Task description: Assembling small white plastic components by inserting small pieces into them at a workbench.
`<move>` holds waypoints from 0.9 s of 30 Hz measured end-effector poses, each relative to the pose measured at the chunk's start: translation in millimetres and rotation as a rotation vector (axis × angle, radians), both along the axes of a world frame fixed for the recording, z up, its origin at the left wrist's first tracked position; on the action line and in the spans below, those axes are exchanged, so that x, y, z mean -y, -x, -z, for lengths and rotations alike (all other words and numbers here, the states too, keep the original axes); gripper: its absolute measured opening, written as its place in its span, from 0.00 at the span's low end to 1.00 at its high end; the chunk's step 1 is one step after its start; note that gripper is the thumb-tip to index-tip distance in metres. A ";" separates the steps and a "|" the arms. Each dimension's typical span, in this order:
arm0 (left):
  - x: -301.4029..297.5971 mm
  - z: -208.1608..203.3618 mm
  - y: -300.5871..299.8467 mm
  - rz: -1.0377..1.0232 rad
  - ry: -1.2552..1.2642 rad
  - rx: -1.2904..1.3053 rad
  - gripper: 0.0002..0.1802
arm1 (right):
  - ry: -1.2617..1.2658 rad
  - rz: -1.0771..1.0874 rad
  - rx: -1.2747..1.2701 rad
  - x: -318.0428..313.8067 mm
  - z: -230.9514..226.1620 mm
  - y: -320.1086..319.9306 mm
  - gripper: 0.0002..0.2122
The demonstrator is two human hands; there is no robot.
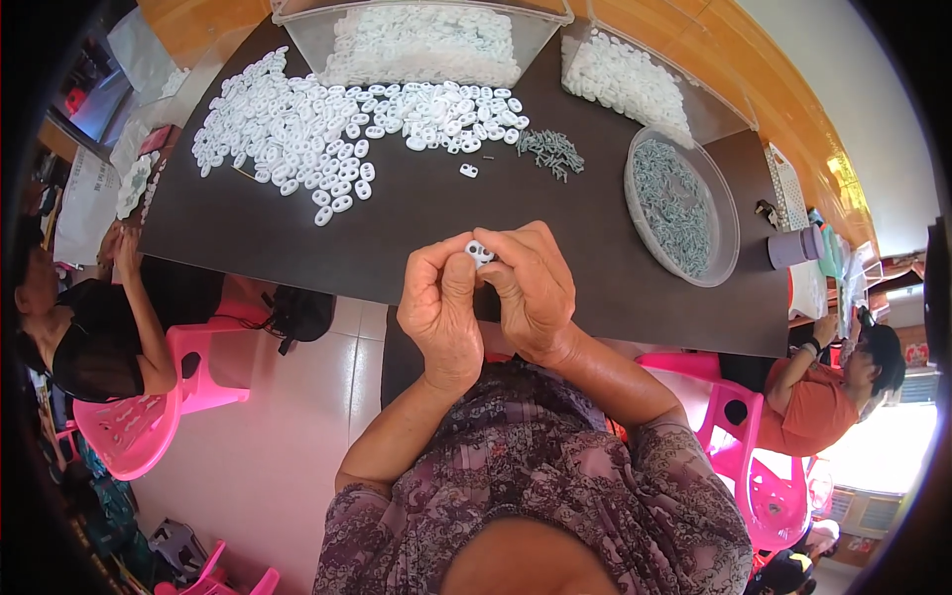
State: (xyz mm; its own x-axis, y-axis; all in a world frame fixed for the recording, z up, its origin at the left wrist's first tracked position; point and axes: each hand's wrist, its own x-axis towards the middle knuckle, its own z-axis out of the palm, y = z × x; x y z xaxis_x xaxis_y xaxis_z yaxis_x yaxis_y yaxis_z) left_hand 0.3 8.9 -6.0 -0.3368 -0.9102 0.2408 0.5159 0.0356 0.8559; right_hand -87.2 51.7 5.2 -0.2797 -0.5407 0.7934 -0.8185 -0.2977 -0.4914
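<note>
Just over the front part of the dark table (595,288), my two hands meet around a small white oval plastic piece with holes (480,253). My left hand (443,315) pinches it from the left between thumb and forefinger. From the other side, the thumb and fingers of my right hand (535,290) close on the same piece. Whether a smaller part is tucked between the fingertips cannot be made out. Beyond the hands lie a single white piece (468,171) and one tiny grey screw-like part (488,158).
A wide heap of white pieces (278,124) covers the back left, beside a small grey screw pile (551,152). Two clear bins (540,50) stand behind. A round clear tray (732,213) holds more screws, near a purple cup (790,248). People sit left and right on pink chairs (198,362).
</note>
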 end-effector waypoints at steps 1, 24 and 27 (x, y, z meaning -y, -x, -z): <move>-0.3 -1.4 0.2 0.022 -0.062 -0.032 0.09 | -0.004 0.009 -0.007 0.3 0.4 0.2 0.16; -1.0 -0.7 -6.2 -0.018 0.099 -0.012 0.10 | -0.030 0.043 0.052 -4.3 -4.0 -11.0 0.14; -0.9 2.8 -8.4 -0.038 0.142 0.033 0.10 | -0.016 0.046 0.065 -3.8 -2.5 -14.6 0.13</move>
